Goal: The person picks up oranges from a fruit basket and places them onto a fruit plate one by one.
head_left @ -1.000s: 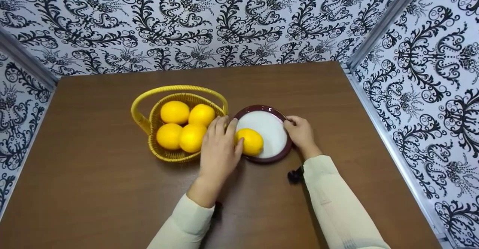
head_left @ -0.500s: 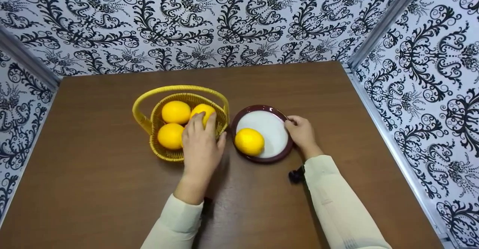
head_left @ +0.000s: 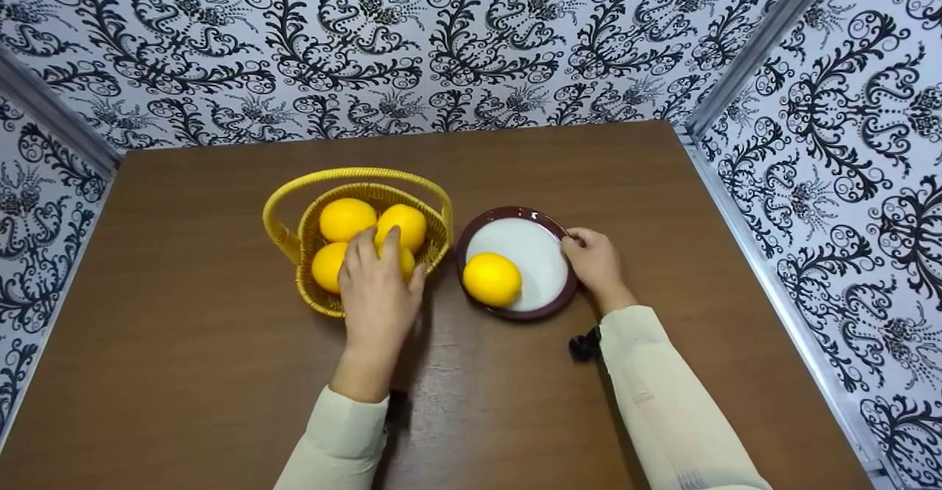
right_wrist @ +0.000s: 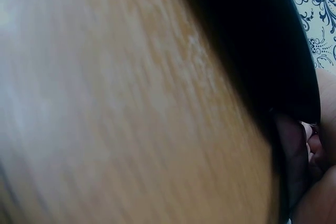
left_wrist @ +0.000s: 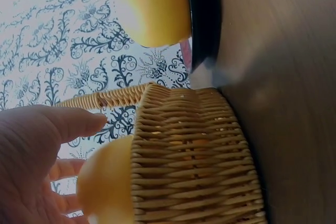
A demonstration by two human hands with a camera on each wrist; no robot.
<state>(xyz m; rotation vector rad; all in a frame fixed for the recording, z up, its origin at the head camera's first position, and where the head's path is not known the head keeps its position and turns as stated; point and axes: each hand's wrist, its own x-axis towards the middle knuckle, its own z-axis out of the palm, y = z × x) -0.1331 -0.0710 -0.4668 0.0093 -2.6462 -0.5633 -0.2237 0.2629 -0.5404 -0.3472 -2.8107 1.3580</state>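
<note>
In the head view my left hand (head_left: 377,300) reaches over the front of a yellow wicker basket (head_left: 310,303) with several smooth, oval yellow fruits in it. Its fingers spread over the front-right fruit (head_left: 405,263), which they partly cover. From the left wrist, the thumb stands apart from that fruit (left_wrist: 107,179) while the other fingers lie along its far side. A single yellow fruit (head_left: 492,279) rests on the left part of a white plate (head_left: 541,254) with a dark red rim. My right hand (head_left: 595,263) pinches that rim at the right.
The basket's tall handle (head_left: 353,173) arches over its back side. Basket and plate stand close together on a brown wooden table (head_left: 184,372). Patterned wall panels (head_left: 471,41) enclose the table at the back and sides.
My left hand has moved left from beside the fruit on the plate to over the basket's front-right fruit. The plate fruit lies uncovered now. The right hand keeps its place on the rim.
</note>
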